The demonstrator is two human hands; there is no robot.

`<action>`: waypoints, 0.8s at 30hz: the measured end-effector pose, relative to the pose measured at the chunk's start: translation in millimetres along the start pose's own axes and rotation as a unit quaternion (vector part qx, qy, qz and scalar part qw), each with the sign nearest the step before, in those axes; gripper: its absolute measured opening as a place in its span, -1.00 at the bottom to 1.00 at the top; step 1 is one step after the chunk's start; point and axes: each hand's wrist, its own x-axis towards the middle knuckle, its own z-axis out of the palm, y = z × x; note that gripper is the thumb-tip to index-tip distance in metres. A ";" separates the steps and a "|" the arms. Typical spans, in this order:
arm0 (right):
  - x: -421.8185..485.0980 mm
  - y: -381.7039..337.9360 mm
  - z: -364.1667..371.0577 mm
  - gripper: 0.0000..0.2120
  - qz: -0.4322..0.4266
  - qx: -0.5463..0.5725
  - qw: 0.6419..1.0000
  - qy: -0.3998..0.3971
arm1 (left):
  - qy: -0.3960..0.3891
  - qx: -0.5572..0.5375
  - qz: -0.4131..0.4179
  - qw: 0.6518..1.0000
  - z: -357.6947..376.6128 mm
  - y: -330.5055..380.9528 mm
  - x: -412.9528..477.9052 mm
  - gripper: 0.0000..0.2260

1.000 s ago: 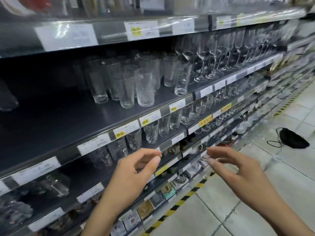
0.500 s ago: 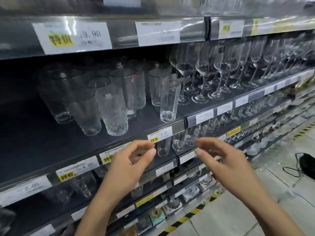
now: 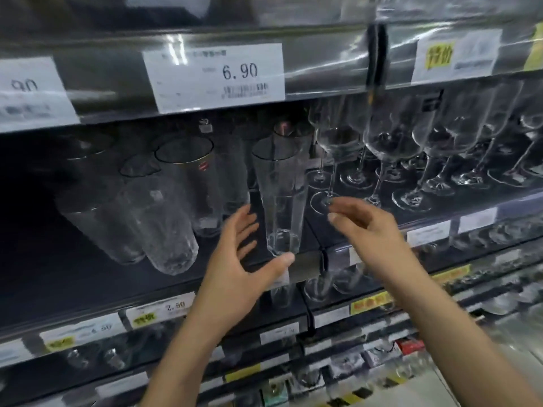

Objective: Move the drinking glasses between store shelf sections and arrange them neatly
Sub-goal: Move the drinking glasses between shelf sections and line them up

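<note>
Both hands have come up from the price rail, where they hung a moment ago, to the level of the glass shelf (image 3: 53,286). They now flank one tall tapered drinking glass (image 3: 280,195), which stands upright at the front edge of the shelf, just left of the divider between two sections.

The left hand (image 3: 235,259) is spread wide, with its fingers behind and to the left of the glass and its thumb reaching across to the base. Motion blur hides whether the thumb already touches. The right hand (image 3: 364,230) hangs just to the right of the glass with its fingers loosely bent, holding nothing.

Left of the glass stand a gold-rimmed tumbler (image 3: 191,183) and textured tumblers (image 3: 167,227), and to the right are rows of wine glasses (image 3: 388,145), the nearest foot close to the right fingertips.

This looks like the approach to a pick, with the tall glass singled out but not yet gripped. No glass appears to have been moved yet. The thin stems nearby leave little room for a careless right hand.
</note>
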 end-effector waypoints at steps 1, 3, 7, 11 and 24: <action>12.1 0.4 2.9 -0.72 0.005 0.011 1.000 -0.013 | 0.003 0.009 0.001 1.000 5.0 1.9 4.6 -0.20; 34.8 2.1 10.7 -0.65 0.013 0.025 0.999 -0.043 | 0.017 0.022 -0.005 1.000 13.4 5.2 12.7 -0.13; 66.6 7.1 31.8 -0.51 0.021 0.017 0.993 -0.115 | 0.073 0.026 -0.033 0.996 30.1 8.7 21.4 -0.16; 86.1 16.8 47.6 -0.53 -0.001 0.023 0.986 -0.168 | 0.127 0.012 -0.053 0.990 49.6 8.7 28.6 -0.23; 112.1 18.3 76.6 -0.36 -0.042 0.054 0.985 -0.160 | 0.202 -0.024 -0.044 0.978 54.0 -1.0 35.8 -0.52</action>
